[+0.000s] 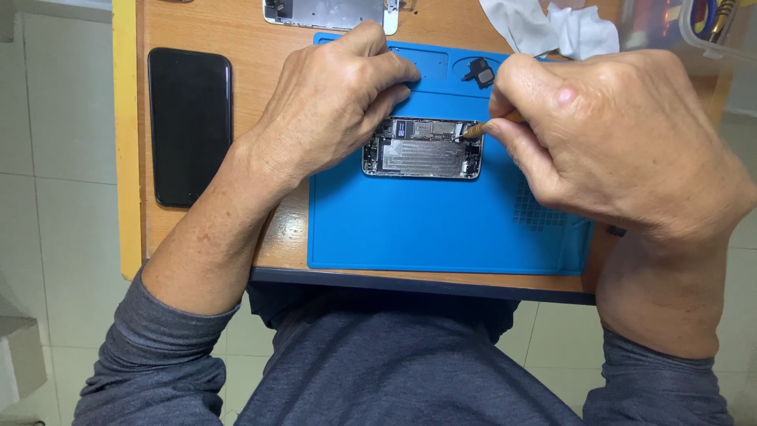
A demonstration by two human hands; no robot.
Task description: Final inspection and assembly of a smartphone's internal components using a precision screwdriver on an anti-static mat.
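Fingers of the left hand (331, 102) pressed down on the opened phone (423, 148), which lay near the middle of the blue mat (426, 229). Right hand (615, 142) was closed around a screwdriver (482, 128), its tip touching the phone's upper right corner.
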